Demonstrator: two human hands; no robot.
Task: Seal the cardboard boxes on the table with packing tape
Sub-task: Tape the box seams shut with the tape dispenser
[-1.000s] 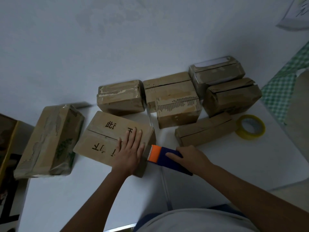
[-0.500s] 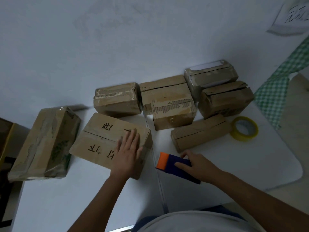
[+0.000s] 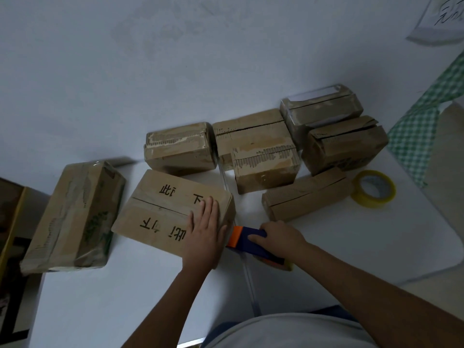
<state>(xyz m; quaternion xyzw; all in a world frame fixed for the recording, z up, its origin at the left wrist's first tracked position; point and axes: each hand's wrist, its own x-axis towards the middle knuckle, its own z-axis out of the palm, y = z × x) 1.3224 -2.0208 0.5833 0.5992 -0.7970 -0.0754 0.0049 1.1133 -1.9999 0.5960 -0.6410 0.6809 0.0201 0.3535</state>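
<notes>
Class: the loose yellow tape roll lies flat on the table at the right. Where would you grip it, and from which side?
Probably from above: pinch the yellow tape roll across its ring wall, one finger in the open core, thumb on the outer rim. It lies flat, hole up, apart from the long box, so its right side is free.

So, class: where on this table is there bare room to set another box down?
Bare tabletop lies near the person, below the printed box and wrapped box, and at right, below the yellow tape roll and flat box. The back row of boxes is crowded.
</notes>
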